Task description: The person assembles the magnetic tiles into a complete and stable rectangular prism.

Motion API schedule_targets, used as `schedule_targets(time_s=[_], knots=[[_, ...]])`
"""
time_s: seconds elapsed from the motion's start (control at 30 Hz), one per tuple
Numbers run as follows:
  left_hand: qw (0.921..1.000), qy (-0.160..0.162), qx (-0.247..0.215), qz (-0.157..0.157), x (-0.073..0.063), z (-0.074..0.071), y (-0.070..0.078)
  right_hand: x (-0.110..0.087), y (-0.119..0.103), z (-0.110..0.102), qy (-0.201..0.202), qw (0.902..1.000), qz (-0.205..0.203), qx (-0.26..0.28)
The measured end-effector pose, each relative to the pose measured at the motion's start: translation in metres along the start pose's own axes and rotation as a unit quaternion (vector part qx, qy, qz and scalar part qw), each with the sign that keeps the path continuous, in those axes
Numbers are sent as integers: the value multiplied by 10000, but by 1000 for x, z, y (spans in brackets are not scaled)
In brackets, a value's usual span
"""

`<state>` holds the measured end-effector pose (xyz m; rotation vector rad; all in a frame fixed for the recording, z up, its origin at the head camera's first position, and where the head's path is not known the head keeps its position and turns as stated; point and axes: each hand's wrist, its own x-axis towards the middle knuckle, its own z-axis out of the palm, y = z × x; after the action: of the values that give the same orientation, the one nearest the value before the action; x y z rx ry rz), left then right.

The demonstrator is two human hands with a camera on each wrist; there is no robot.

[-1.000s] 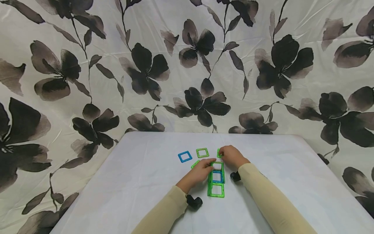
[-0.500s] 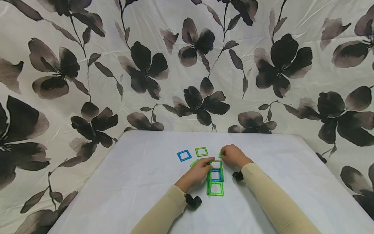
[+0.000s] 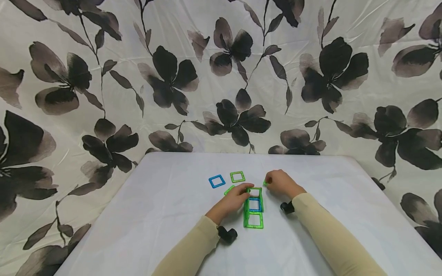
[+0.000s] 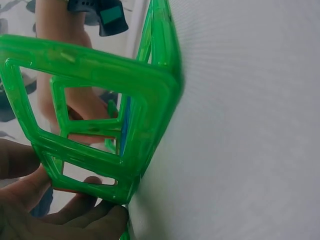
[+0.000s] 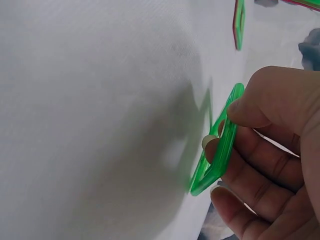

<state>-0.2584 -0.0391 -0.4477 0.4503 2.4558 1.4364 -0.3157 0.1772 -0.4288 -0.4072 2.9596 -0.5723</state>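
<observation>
A row of hollow square magnetic tiles point(image 3: 253, 227), green with a blue one in the middle, stands joined on the table and has raised green sides. My left hand point(image 3: 235, 198) holds its far left part; in the left wrist view the fingers point(image 4: 85, 212) wrap a corner of the green frame point(image 4: 95, 65). To the right of the row, my right hand point(image 3: 284, 182) pinches a single green square tile point(image 5: 226, 152) between thumb and fingers. That tile is tilted just over the table, one edge close to the surface. In the head view the hand mostly hides it.
On the white table point(image 3: 165, 199), a loose blue square tile point(image 3: 211, 182) and a green one point(image 3: 238, 181) lie beyond the left hand. Another green tile point(image 3: 228, 189) is partly hidden by that hand. A floral cloth point(image 3: 165, 76) hangs behind the table.
My right hand has moved a little to the right with the green tile, away from the joined row. The left hand stays on the row. The head view has shifted slightly.
</observation>
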Motion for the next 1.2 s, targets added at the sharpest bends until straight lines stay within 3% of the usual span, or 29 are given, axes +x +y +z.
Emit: schedule_targets(time_s=[0.4,0.7,1.2], knots=[[9998,-38,16,-218,3,0,-2,-13,7,-1,6,9998,-23,204],[9999,-59,20,-158,4,0,-3,-28,4,-6,71,9994,-204,271],[9995,194,6,-253,0,0,-4,-49,-1,-7,-32,9945,63,1042]])
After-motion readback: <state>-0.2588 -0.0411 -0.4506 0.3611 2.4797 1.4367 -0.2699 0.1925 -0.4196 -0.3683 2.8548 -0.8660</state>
